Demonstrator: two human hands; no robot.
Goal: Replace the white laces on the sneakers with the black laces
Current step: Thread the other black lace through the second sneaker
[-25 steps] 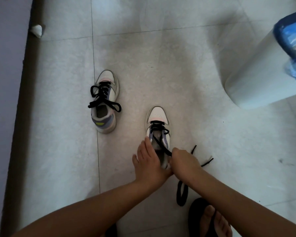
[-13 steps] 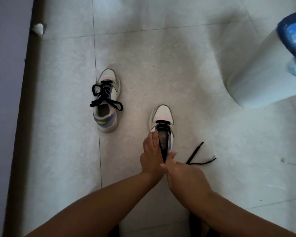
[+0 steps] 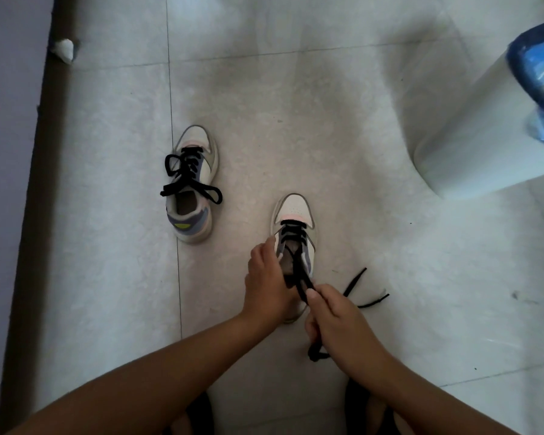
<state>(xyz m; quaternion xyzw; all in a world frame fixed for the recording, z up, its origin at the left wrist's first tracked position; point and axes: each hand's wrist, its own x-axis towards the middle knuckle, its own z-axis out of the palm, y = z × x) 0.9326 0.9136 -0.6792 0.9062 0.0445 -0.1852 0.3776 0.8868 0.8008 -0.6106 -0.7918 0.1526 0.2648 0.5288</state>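
Two white sneakers stand on the tiled floor. The left sneaker (image 3: 193, 186) is fully laced in black, its lace ends spread loose across the top. The right sneaker (image 3: 294, 229) has a black lace (image 3: 299, 274) threaded through its front eyelets. My left hand (image 3: 267, 282) grips that shoe's left side near the collar. My right hand (image 3: 336, 318) pinches the lace just behind the shoe and holds it taut toward me. The lace's slack hangs below my fist; a loose end (image 3: 363, 290) lies on the floor to the right. No white laces are visible.
A white bin (image 3: 484, 133) with a blue liner stands at the right. A dark skirting strip (image 3: 35, 196) and a wall run along the left, with a crumpled white scrap (image 3: 64, 50) beside it. My feet in dark sandals (image 3: 363, 406) are at the bottom edge.
My right hand has drawn the black lace back toward me, away from the shoe. My left hand has slid a little along the shoe's left side. The left sneaker has not moved.
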